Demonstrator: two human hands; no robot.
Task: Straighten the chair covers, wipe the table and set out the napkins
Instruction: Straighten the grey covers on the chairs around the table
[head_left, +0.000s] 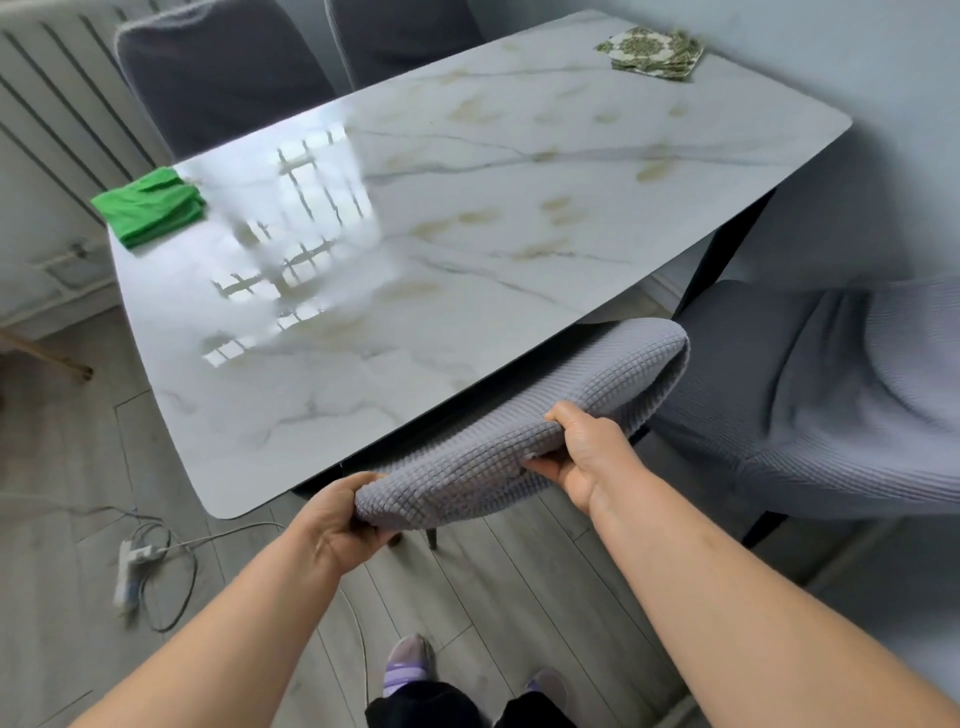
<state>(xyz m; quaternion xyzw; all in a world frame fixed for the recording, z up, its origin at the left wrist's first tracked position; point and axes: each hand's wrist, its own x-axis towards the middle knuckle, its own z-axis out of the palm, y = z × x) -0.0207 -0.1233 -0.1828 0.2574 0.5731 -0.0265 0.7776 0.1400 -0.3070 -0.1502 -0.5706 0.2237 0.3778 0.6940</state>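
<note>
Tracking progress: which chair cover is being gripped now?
The nearest chair's cover, pale waffle fabric, the only one held: left hand and right hand grip it.

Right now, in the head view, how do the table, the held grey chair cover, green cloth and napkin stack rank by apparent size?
1. table
2. grey chair cover
3. green cloth and napkin stack: look about alike; the napkins lie farther from the camera, so I won't rank them.
</note>
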